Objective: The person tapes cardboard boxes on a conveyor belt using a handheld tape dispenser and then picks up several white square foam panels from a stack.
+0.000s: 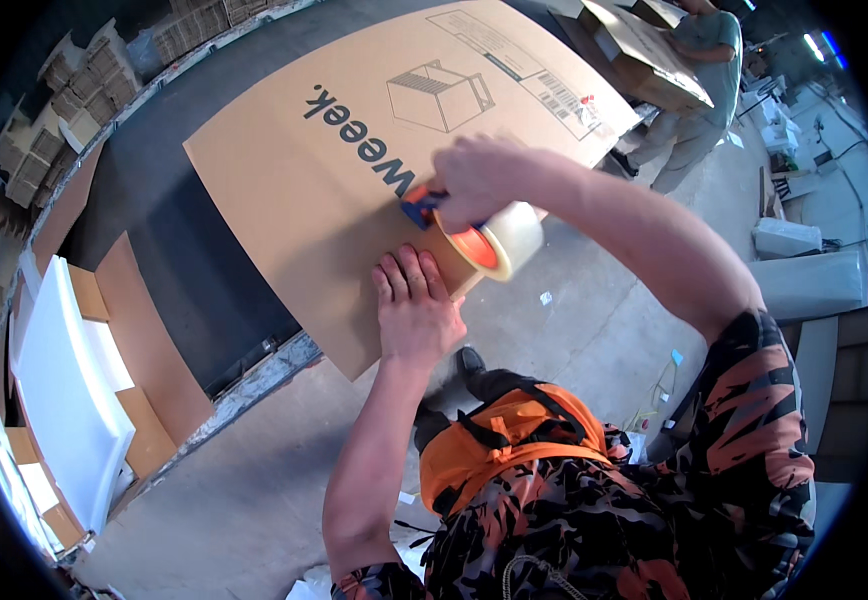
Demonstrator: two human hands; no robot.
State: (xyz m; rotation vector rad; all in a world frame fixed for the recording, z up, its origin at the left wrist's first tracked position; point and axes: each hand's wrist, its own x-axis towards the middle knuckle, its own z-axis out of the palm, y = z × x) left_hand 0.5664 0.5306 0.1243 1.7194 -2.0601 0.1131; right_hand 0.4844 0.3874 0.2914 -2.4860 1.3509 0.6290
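A large flat cardboard box (284,190) with dark printing and a line drawing lies in front of me on a dark conveyor. My left hand (418,305) rests on its near corner, fingers stretched out on the cardboard, palm down. Above the box's right edge, my right hand (479,180) is wrapped round a tape dispenser (421,206) with blue and orange parts. The dispenser carries a wide roll of clear tape (516,242) on an orange core. Its handle is mostly hidden by my fingers.
An open carton (149,340) with a white foam panel (69,390) stands at the left. Stacked flat cardboard (84,90) lies beyond the conveyor (144,210). At the far right, a person (704,90) stands beside another box (644,60). Wrapped white bundles (804,280) lie at the right.
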